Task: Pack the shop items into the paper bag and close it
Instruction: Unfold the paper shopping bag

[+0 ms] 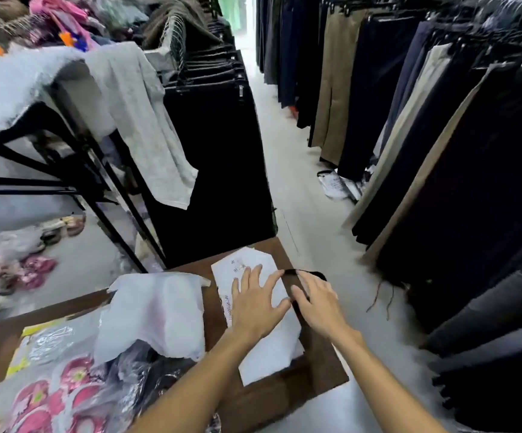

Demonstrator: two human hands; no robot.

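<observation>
A white paper bag [266, 348] lies flat on the brown table [325, 367], with small print near its far end. My left hand [255, 303] presses flat on the bag, fingers spread. My right hand [317, 303] sits at the bag's right edge, fingers curled around a black handle or strap [308, 273]. To the left lies a white crumpled bag or wrap [159, 310] over dark packed items [147, 373]. A clear packet with pink flowered slippers [53, 398] rests at the table's near left.
Black trousers hang on a rack [215, 157] just beyond the table. A grey garment [147, 120] drapes over a black stand. More dark and beige trousers [441, 151] line the right side. A narrow pale floor aisle [284, 151] runs ahead. Packed slippers [19, 264] lie on the floor left.
</observation>
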